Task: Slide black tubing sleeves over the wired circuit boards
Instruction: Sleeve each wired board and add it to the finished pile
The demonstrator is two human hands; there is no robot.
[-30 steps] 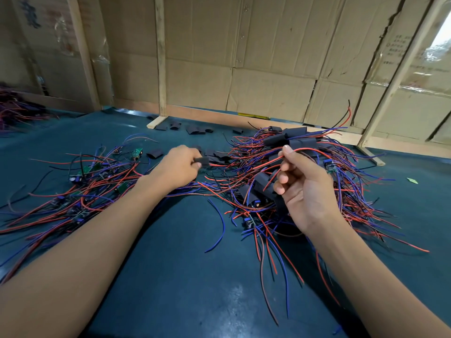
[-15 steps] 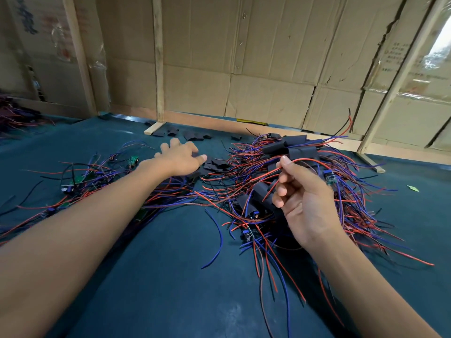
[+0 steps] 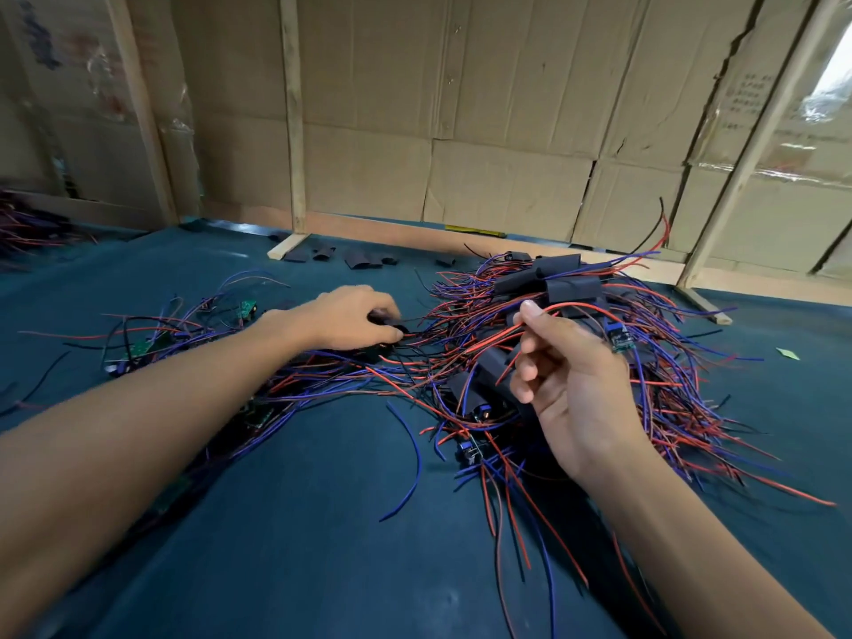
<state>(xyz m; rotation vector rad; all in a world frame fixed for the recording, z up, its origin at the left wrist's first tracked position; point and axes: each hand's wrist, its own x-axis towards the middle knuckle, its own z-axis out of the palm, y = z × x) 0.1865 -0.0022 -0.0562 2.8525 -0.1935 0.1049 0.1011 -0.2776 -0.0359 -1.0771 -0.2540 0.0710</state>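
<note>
— What's in each grip?
— My left hand (image 3: 355,318) pinches a short black tubing sleeve (image 3: 385,319) on the teal tabletop (image 3: 299,523); my right hand (image 3: 571,385) pinches red wires (image 3: 571,307), their small circuit board (image 3: 620,339) dangling just behind.

Bare teal worktop (image 3: 299,523) lay open near the person, between the two forearms. Farther back, a tangle of red and blue wires (image 3: 576,362) with sleeved boards blocked the right side, looser wired boards (image 3: 152,343) the left. A cardboard wall (image 3: 461,131) closed off the rear.
</note>
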